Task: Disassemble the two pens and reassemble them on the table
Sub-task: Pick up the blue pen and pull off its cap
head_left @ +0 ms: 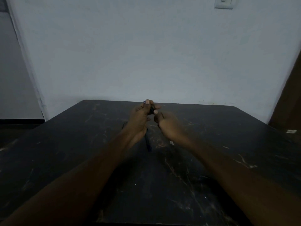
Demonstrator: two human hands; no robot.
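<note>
Both hands meet above the far half of a scuffed black table: the left hand curls round a dark pen part, a blue end poking out by its fingertips, while the right hand, blurred, pinches the same part w/ thumb & forefinger. A second pen lies on the table just below the left hand, w/ a thin dark rod to its left and a small pale bit to its right. Behind: pale wall, switch top right, brown door at right edge.
</note>
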